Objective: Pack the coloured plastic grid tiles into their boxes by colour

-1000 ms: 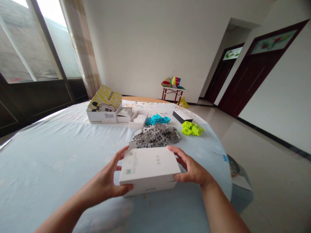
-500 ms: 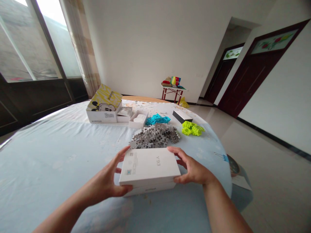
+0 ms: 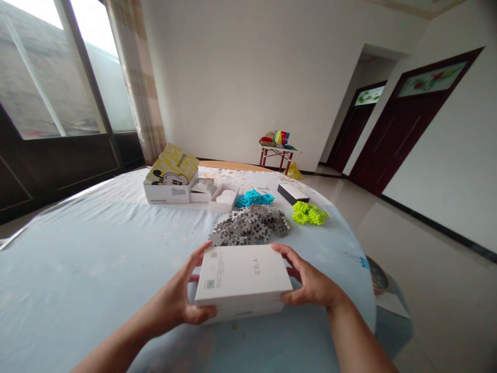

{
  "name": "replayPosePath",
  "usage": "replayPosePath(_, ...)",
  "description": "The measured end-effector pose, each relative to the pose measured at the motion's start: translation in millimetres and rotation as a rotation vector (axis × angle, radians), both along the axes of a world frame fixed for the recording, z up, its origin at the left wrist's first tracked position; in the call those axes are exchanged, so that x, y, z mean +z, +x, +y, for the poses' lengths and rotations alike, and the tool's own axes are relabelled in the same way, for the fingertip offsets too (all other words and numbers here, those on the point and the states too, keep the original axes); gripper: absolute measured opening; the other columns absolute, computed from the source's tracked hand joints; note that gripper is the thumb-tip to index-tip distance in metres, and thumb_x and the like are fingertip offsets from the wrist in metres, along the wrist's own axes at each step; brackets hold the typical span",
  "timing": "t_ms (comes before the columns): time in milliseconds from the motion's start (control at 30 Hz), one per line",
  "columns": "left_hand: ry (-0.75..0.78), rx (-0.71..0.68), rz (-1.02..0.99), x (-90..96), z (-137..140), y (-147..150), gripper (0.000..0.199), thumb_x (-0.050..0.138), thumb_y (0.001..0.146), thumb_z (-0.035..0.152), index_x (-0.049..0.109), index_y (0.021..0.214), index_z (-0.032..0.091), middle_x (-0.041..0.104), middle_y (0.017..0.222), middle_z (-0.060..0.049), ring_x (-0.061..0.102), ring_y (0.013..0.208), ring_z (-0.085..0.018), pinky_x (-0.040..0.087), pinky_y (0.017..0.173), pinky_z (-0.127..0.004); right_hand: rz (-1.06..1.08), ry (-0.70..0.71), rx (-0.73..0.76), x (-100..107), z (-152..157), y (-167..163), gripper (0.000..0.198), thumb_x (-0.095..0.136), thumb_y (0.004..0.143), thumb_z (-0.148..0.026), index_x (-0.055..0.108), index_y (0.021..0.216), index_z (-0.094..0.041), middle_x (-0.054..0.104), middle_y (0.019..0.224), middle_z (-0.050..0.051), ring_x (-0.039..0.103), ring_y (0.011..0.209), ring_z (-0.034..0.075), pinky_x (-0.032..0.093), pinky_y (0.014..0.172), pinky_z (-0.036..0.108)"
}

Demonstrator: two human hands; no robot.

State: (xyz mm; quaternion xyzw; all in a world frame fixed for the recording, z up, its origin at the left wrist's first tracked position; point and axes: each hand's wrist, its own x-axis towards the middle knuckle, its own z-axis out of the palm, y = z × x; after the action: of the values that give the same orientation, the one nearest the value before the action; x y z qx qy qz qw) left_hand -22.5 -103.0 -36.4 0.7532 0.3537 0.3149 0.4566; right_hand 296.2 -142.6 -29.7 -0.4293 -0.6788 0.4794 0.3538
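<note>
A white phone box (image 3: 240, 274) marked "Y93" is in front of me on the table, its lid sitting over the lower part with a seam along the near side. My left hand (image 3: 190, 295) grips the left end, thumb on the near side and fingers at the far corner. At the right end my right hand (image 3: 306, 280) holds it the same way. Just beyond the box lies a heap of grey interlocking plastic pieces (image 3: 252, 225). Blue pieces (image 3: 254, 198) are piled behind them, and lime-green pieces (image 3: 309, 213) lie to the right.
A yellow-and-white cartoon box (image 3: 171, 176) stands at the back left, beside small open white boxes (image 3: 223, 202). A black-and-white box (image 3: 293, 194) lies behind the green pieces. The round table (image 3: 97, 264) wears a pale blue cloth. A small side table (image 3: 276, 150) stands by the wall.
The whole scene sits slightly lower and to the right in view, as the camera has tilted. Both hands keep the same hold on the phone box.
</note>
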Motion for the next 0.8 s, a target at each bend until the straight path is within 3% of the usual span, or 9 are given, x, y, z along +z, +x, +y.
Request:
replayPosePath(300, -0.037, -0.061, -0.026, 1.1, 0.5, 0.6, 0.11, 0.071, 0.059, 0.05, 0.002, 0.141, 0.028, 0.034, 0.139, -0.012, 0.034, 0.125, -0.035, 0.028, 0.102, -0.051, 0.037, -0.016, -0.011, -4.8, 1.3, 0.4, 0.096, 0.08, 0.054, -0.027, 0.026, 0.133, -0.032, 0.031, 0.136, 0.008, 0.037, 0.124, 0.025, 0.029, 0.103, 0.042)
replayPosePath(467, -0.045, -0.108, -0.016, 3.9, 4.9, -7.0, 0.118, 0.072, 0.056, 0.056, -0.004, 0.142, 0.026, 0.026, 0.145, -0.015, 0.02, 0.133, -0.034, 0.024, 0.104, -0.049, 0.176, -0.026, 0.045, -9.0, 1.2, -0.7, 0.114, 0.083, 0.051, -0.034, 0.011, 0.139, -0.032, 0.026, 0.141, 0.011, 0.034, 0.126, 0.026, 0.026, 0.104, 0.043)
replayPosePath(600, -0.074, -0.161, 0.01, 4.7, 7.8, -13.3, 0.11, 0.073, 0.057, 0.054, 0.006, 0.141, 0.03, 0.029, 0.144, -0.011, 0.023, 0.132, -0.032, 0.029, 0.103, -0.047, 0.178, -0.031, 0.046, -10.1, 1.8, -2.2, 0.122, 0.084, 0.048, -0.037, 0.004, 0.141, -0.031, 0.023, 0.143, 0.012, 0.03, 0.129, 0.026, 0.024, 0.105, 0.043)
replayPosePath(800, -0.081, -0.199, -0.023, 9.6, 6.0, -10.1, 0.104, 0.073, 0.056, 0.055, 0.017, 0.14, 0.028, 0.036, 0.141, -0.009, 0.032, 0.127, -0.031, 0.032, 0.102, -0.045, 0.168, -0.047, 0.045, -9.7, 2.0, -2.6, 0.119, 0.083, 0.051, -0.034, 0.005, 0.141, -0.032, 0.025, 0.143, 0.012, 0.031, 0.129, 0.026, 0.023, 0.105, 0.043)
